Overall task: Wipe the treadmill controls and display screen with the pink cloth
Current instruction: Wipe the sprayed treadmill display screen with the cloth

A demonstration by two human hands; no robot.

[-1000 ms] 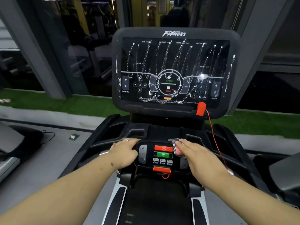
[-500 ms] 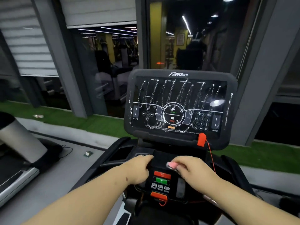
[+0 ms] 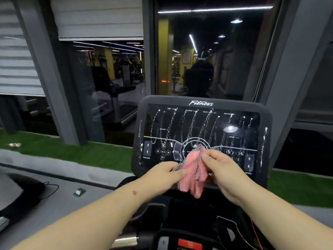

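Change: one second ago both hands were low on the small control panel, the right one pressing the cloth on the buttons. Now both hands are lifted in front of the display and the camera looks higher.
Meaning for the task: I judge that the lower controls are finished, or left for now, and the screen comes next. The cloth is being opened or folded again before wiping.
Cloth: the pink knitted cloth with a grey-and-white braided edge [image 3: 193,173] hangs between the two hands, in front of the lower middle of the screen. I cannot tell if it touches the glass.
Left hand: the left hand [image 3: 163,175] pinches the left edge of the cloth between thumb and fingers, the other fingers curled.
Right hand: the right hand [image 3: 222,170] pinches the upper right part of the cloth with thumb and forefinger.
Screen: the black glossy treadmill display with a dark grey frame [image 3: 201,130] is covered with white zigzag streaks from top to bottom, not yet wiped.
Lower panel: the black control panel with a red button [image 3: 189,243] is only partly visible at the bottom edge.
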